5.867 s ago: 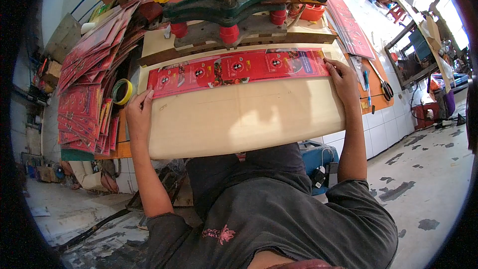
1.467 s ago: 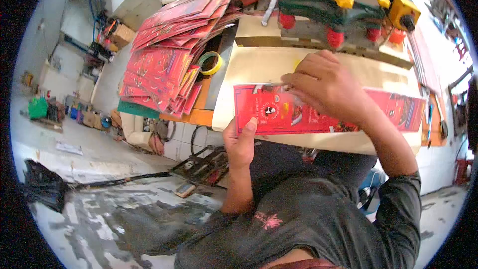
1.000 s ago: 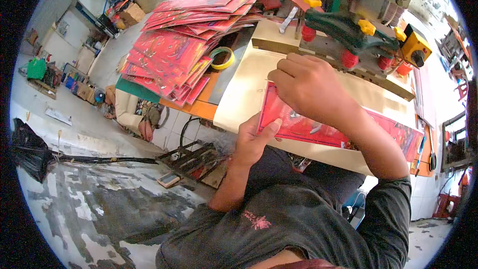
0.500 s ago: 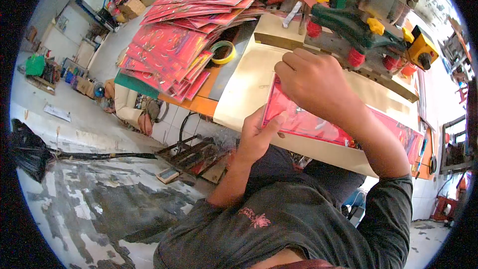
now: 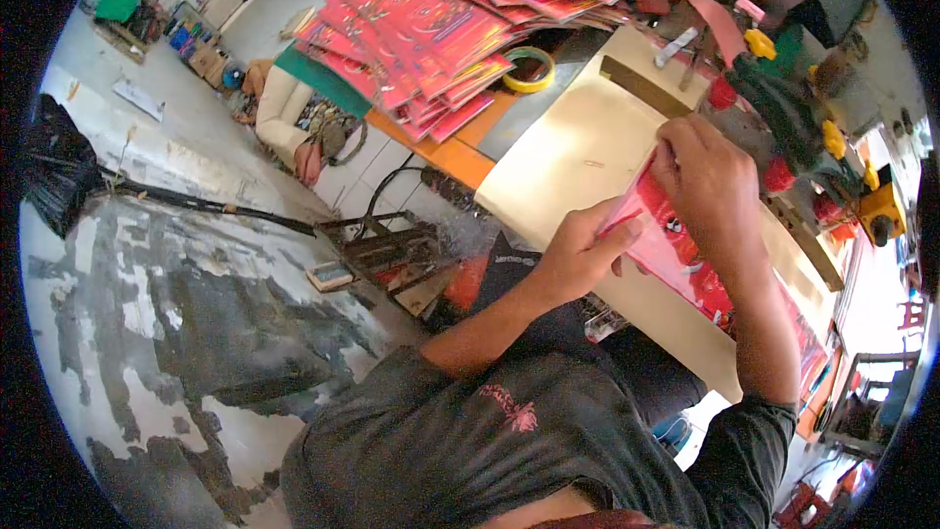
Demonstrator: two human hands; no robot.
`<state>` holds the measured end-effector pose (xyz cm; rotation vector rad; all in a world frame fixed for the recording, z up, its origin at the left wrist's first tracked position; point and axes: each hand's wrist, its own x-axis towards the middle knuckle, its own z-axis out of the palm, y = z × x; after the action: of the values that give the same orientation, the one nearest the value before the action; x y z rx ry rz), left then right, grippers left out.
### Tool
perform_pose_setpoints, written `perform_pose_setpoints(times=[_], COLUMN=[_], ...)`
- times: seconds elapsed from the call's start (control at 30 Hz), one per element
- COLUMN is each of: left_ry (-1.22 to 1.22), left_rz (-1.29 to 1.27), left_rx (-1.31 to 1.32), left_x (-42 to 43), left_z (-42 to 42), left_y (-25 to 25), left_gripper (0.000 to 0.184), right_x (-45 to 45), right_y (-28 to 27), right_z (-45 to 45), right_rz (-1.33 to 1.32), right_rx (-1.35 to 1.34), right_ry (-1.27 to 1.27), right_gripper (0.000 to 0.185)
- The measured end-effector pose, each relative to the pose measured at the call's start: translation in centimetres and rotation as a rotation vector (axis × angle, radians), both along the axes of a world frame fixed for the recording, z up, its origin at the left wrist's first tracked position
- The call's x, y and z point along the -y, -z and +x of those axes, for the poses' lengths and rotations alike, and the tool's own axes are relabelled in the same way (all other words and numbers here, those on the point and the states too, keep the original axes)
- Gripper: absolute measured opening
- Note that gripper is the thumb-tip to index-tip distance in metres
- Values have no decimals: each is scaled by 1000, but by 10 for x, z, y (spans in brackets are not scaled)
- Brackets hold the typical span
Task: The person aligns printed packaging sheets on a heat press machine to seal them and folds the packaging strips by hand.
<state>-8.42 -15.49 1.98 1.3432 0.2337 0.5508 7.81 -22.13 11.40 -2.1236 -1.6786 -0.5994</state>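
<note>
Across the orange bench (image 5: 455, 159), a cream sheet (image 5: 563, 162) lies partly hidden beneath a red printed strip (image 5: 676, 240). A pile of red printed packets (image 5: 411, 24) is cut off above; the green press (image 5: 783, 113) is hard to make out. The left hand (image 5: 587, 250) pinches the strip's near end; the right hand (image 5: 710, 176) curls at its corner, fingertips hidden, grip impossible to tell. Beside the pile sits a yellow tape roll (image 5: 530, 87).

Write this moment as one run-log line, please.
left hand: holds strip | right hand: at strip's end, grip unclear | strip: over cream sheet | tape: beside stack
</note>
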Motion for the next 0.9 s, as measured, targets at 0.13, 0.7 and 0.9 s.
perform_pose_setpoints(times=[0.13,0.7,0.9], left_ry=[52,128,99], left_rz=[-30,-2,-8], left_rx=[-55,27,72], left_x=[-1,-5,-22], left_z=[1,-4,-14], left_y=[-6,-18,-12], left_gripper=[38,36,36], right_x=[2,48,86], right_y=[6,-24,-44], right_z=[5,-5,1], right_rz=[132,544,516], right_rx=[-73,-1069,-1294], right_ry=[-28,-61,-368], right_gripper=[12,19,23])
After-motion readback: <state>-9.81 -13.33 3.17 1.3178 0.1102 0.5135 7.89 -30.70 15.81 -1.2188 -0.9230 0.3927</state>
